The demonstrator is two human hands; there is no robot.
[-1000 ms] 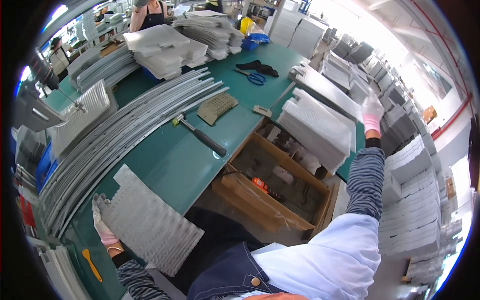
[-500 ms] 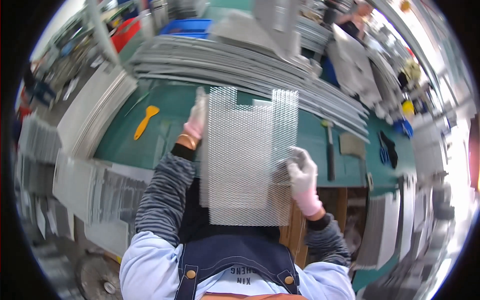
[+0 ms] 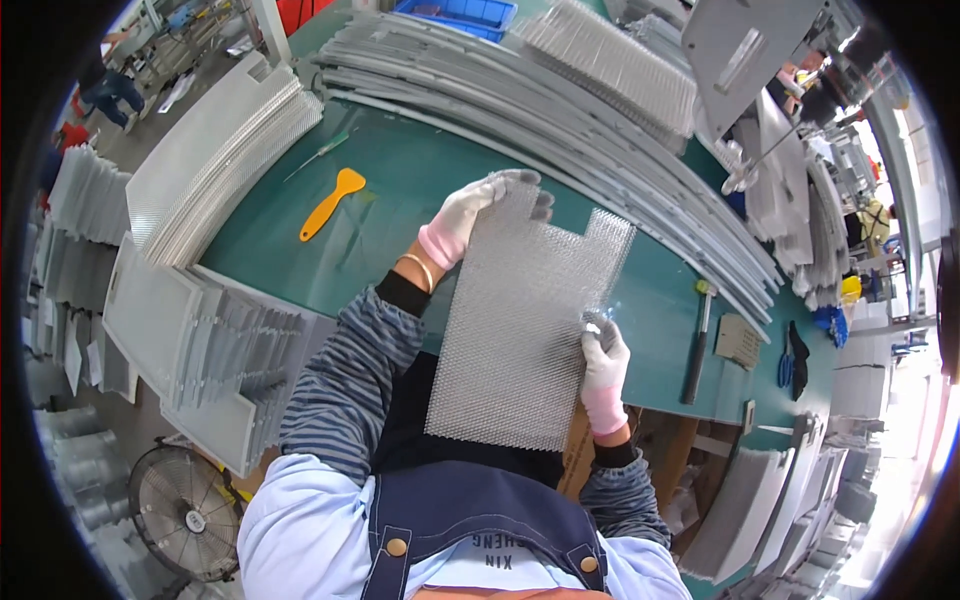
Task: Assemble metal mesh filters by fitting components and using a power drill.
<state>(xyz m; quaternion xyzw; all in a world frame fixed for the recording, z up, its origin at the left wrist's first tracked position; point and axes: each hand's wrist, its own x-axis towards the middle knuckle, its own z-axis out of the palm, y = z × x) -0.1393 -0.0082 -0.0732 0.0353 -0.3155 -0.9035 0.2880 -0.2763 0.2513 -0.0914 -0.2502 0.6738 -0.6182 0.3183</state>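
You hold the mesh sheet [image 3: 520, 320] over the near edge of the green table [image 3: 400, 190]. Your left hand [image 3: 470, 215] grips its far left corner, your right hand [image 3: 603, 360] pinches its right edge. The orange scraper [image 3: 330, 203] lies left of the sheet, the hammer [image 3: 697, 340] right.

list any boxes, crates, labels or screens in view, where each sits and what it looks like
Blue plastic crate: top edge, behind the stacked grey metal strips; rectangular, open.
Brown cardboard box: under the green table, beside the right hand; mostly hidden by the mesh sheet.
Small tan card or pad: on the table, far right; rectangular.
No screens visible.
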